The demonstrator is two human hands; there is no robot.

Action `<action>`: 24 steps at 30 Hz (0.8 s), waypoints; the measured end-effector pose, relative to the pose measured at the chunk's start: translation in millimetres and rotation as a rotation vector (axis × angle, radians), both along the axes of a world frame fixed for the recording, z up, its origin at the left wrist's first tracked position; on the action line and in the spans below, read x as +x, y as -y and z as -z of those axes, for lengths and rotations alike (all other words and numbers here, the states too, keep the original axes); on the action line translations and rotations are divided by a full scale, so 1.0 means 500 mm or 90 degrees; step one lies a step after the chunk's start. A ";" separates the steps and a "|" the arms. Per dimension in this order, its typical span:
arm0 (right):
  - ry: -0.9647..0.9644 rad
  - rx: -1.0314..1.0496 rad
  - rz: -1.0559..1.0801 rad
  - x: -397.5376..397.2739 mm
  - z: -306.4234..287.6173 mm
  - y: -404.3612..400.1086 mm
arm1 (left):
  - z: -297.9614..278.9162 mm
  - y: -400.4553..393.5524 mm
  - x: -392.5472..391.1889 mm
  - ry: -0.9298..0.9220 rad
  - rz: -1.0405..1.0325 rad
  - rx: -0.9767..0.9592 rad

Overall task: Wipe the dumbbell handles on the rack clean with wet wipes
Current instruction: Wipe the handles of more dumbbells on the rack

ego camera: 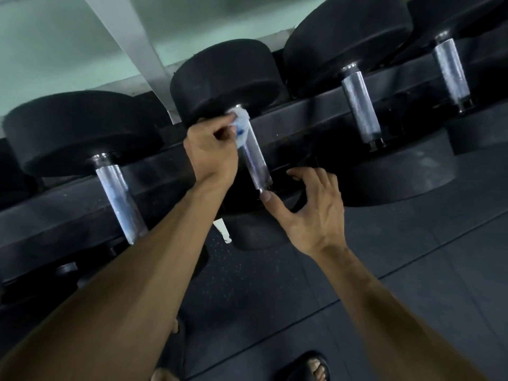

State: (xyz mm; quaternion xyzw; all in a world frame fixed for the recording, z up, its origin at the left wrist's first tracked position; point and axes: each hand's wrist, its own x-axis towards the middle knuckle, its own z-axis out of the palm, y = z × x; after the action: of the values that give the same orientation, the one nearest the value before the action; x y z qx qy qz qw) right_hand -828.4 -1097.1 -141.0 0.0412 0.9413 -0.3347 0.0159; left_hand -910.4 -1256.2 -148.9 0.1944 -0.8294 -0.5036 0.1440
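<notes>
Several black dumbbells lie side by side on a dark rack (297, 111). My left hand (211, 149) grips a crumpled white and blue wet wipe (242, 125) and presses it against the upper end of the middle dumbbell's knurled steel handle (257, 163), just below its far black head (225, 81). My right hand (310, 207) is spread over that dumbbell's near head, fingers relaxed, thumb tip touching the handle's lower collar. The dumbbell handle on the left (121, 202) looks wet and streaked.
Two more dumbbell handles (360, 105) (450, 70) lie to the right on the rack. Behind the rack is a pale green wall with a white slanted beam (137, 45). Dark rubber floor tiles (384, 257) lie below, with my sandalled foot (313, 367) at the bottom.
</notes>
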 end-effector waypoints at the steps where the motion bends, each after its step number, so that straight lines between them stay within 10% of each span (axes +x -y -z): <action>1: 0.001 0.000 0.000 0.000 0.001 0.001 | 0.000 -0.004 0.004 0.003 0.006 -0.013; 24: -0.008 -0.007 0.006 0.004 0.002 0.001 | 0.013 0.024 0.039 -0.114 0.326 -0.215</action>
State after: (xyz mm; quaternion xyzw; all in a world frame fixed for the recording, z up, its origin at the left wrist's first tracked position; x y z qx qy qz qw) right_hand -826.4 -1097.7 -142.1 0.0430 0.9393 -0.3402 0.0084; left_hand -891.1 -1268.2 -155.5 -0.0920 -0.9073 -0.3939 0.1151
